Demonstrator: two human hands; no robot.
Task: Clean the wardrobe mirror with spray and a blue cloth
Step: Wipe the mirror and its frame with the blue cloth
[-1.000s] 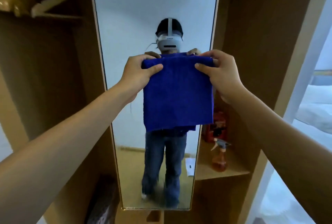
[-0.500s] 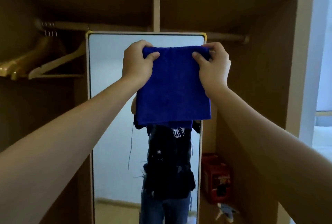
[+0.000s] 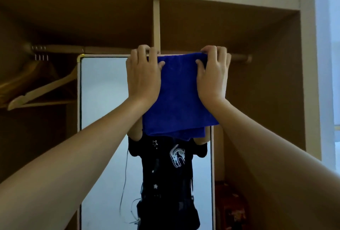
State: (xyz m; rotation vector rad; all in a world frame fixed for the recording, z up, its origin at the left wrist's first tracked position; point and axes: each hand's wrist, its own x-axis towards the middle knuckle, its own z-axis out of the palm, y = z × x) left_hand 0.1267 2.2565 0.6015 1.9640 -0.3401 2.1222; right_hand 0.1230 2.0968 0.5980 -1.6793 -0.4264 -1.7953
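Note:
A folded blue cloth (image 3: 178,97) hangs flat against the top of the tall wardrobe mirror (image 3: 103,119). My left hand (image 3: 143,76) pinches its upper left corner and my right hand (image 3: 213,75) pinches its upper right corner, both at the mirror's top edge. The fingers of both hands curl over the cloth's top hem, thumbs on its front. The mirror reflects a person in a dark printed shirt below the cloth. No spray bottle is in view.
A wooden clothes rail (image 3: 239,57) runs behind the mirror's top. Wooden hangers (image 3: 42,89) hang at the left. A red box (image 3: 230,205) stands low on the right inside the wardrobe. A vertical divider (image 3: 156,25) rises above my hands.
Both hands have carried the cloth upward from the mirror's middle to its top edge. The view has tilted up, so the spray bottle on the shelf has left the frame.

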